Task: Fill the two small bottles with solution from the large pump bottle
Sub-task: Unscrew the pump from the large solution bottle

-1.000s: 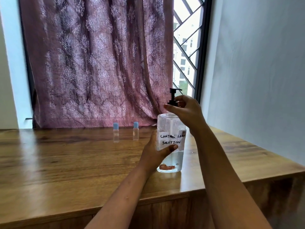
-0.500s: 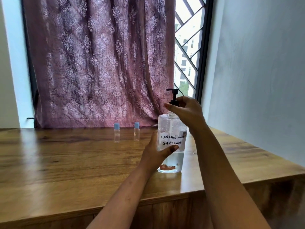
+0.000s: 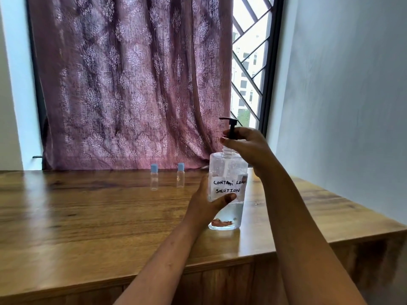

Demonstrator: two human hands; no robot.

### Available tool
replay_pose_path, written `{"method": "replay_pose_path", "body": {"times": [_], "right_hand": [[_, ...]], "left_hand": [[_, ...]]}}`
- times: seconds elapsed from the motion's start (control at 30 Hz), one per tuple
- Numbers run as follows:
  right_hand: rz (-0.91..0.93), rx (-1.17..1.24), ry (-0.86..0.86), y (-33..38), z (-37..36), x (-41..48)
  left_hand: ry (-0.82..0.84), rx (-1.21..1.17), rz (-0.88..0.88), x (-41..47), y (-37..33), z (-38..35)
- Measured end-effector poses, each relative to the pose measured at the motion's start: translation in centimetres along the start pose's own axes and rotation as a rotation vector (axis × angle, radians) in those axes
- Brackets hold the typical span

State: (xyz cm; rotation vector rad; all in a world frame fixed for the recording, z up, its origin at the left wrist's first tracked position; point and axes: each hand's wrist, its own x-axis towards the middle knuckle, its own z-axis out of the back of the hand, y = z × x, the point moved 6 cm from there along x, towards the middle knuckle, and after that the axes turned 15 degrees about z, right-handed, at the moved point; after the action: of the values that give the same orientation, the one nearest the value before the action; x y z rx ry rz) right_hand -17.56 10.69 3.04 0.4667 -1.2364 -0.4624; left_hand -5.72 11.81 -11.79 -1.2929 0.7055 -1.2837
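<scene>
Wooden desk [image 3: 88, 227] carries the large pump bottle [image 3: 228, 170] upright near its front edge, toward the right. The left hand [image 3: 207, 203] grips its labelled body, and the right hand [image 3: 244, 144] pinches the black pump [image 3: 231, 125] above the neck. Near the back edge, the left small bottle [image 3: 154, 178] and right small bottle [image 3: 180, 176] stand capped and apart.

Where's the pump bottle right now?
Pump bottle: head view, right of centre on the table, gripped by the left hand; small bottles stand behind, to its left.
</scene>
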Motion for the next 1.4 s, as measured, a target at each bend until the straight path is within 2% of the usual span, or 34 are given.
{"method": "replay_pose_path", "body": {"times": [0.1, 0.3, 0.5, 0.7, 0.9, 1.07, 1.27, 1.4], "right_hand": [[0.027, -0.017, -0.025, 0.5, 0.5, 0.1], [0.191, -0.021, -0.151, 3.4, 2.1, 1.5], [0.242, 0.029, -0.209, 5.6, 3.6, 3.3], [0.281, 0.051, -0.257, 8.4, 5.5, 5.3], [0.392, 0.053, -0.332, 12.0, 7.6, 6.3], [0.483, 0.056, -0.408, 13.6, 9.1, 5.2], [0.441, -0.035, -0.499, 9.6, 9.9, 2.3], [0.232, -0.130, -0.638, 2.5, 11.0, -0.7]], "left_hand": [[0.009, -0.011, -0.001, 0.0, 0.0, -0.1], [0.041, -0.055, 0.024, 0.2, -0.2, -0.3], [0.058, 0.000, 0.073, 1.2, -0.3, -0.4], [-0.022, 0.219, 0.137, 2.8, -0.8, 0.1], [-0.088, 0.501, 0.079, 3.4, -2.9, 0.1], [-0.189, 0.361, 0.054, 2.4, -4.3, 0.6], [-0.175, 0.343, 0.053, 1.6, -5.3, 1.3], [-0.125, 0.247, 0.105, 1.0, -4.6, 0.7]]}}
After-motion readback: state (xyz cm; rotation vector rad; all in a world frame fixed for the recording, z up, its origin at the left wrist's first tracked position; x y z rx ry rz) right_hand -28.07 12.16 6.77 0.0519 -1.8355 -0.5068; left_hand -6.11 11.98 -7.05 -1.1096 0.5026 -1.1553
